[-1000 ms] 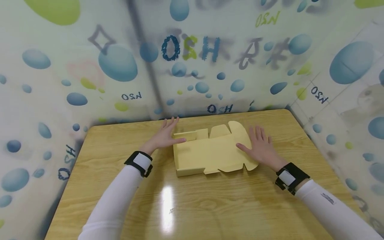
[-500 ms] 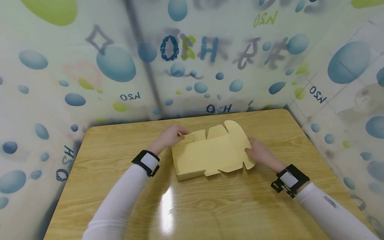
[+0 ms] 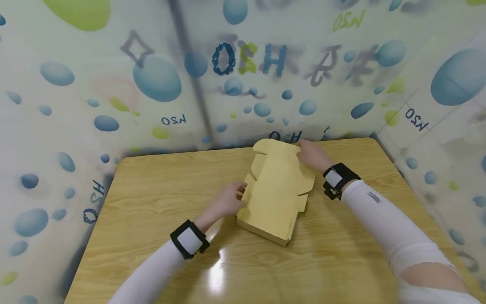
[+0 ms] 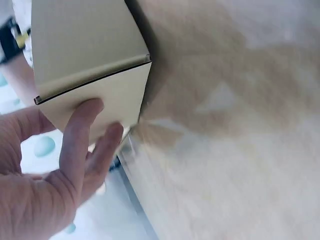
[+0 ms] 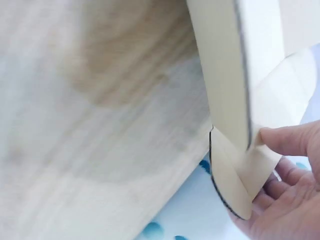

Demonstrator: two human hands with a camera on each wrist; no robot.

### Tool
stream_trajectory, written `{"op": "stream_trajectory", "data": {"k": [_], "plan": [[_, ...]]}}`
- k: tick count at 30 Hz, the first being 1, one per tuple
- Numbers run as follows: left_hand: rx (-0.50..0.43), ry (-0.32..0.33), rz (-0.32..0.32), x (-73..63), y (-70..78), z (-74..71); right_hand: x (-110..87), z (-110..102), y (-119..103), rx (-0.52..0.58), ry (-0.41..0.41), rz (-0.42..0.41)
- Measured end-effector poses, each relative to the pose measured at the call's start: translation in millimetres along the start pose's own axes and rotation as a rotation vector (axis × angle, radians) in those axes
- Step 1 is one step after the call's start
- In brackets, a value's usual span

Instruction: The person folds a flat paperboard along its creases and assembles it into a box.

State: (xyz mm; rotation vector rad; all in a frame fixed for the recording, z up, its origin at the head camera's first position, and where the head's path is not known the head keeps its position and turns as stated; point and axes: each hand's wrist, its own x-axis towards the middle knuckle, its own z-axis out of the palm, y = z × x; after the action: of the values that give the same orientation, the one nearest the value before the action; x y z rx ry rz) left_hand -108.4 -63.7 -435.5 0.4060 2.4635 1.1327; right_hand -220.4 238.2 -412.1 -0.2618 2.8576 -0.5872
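A tan cardboard box [image 3: 279, 190] with its lid folded out lies turned on the wooden table, its flaps toward the wall. At its left side my left hand [image 3: 228, 199] grips the box wall, thumb over the edge; in the left wrist view the fingers [image 4: 82, 130] press against the outer side panel. My right hand [image 3: 313, 155] pinches the far right part of the lid. Seen from the right wrist, the thumb [image 5: 287, 140] lies on the inner face of the cardboard, near a rounded flap [image 5: 232, 175], with the other fingers beneath.
The wooden table [image 3: 159, 194] reaches back to a wall [image 3: 243, 101] printed with blue and green drops and scrawled letters. A second patterned wall [image 3: 448, 139] stands along the right side. A bright light reflection lies on the near tabletop.
Both hands were spread over the box, then took hold of it. The box has since turned counterclockwise, its lid end swinging from the right to the far side.
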Motion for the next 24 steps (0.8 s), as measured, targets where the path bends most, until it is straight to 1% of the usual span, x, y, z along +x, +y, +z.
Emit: {"op": "stream_trajectory", "data": {"k": [2,4,6,9,11,12,14,17,19,21,24], "plan": [[-0.059,0.019,-0.035,-6.7,4.2,8.6,10.8,1,-6,-0.027,0.007,-0.031],[-0.093,0.036,-0.044,-10.8,6.0,15.0,19.5,3,-11,-0.054,0.001,-0.050],[-0.112,0.051,-0.045,-14.9,7.7,18.2,25.8,6,-16,-0.084,-0.001,-0.059],[-0.113,0.077,-0.019,-19.9,8.6,18.9,31.1,9,-21,-0.106,0.001,-0.070],[-0.122,0.099,0.002,-21.6,10.5,18.7,31.2,10,-20,-0.115,0.006,-0.070],[-0.123,0.121,0.016,-22.2,10.8,18.3,30.7,10,-19,-0.120,0.009,-0.074],[-0.129,0.189,0.045,-22.5,11.5,17.2,28.7,10,-16,-0.125,0.020,-0.088],[-0.118,0.306,0.094,-19.9,11.1,13.6,24.3,9,-12,-0.131,0.054,-0.090],[-0.099,0.349,0.093,-15.7,10.5,9.7,20.5,9,-7,-0.126,0.084,-0.073],[-0.077,0.353,0.074,-9.8,8.3,4.4,15.3,9,-2,-0.121,0.107,-0.037],[-0.048,0.344,0.011,0.2,1.1,-4.8,5.2,10,7,-0.087,0.130,0.000]]}}
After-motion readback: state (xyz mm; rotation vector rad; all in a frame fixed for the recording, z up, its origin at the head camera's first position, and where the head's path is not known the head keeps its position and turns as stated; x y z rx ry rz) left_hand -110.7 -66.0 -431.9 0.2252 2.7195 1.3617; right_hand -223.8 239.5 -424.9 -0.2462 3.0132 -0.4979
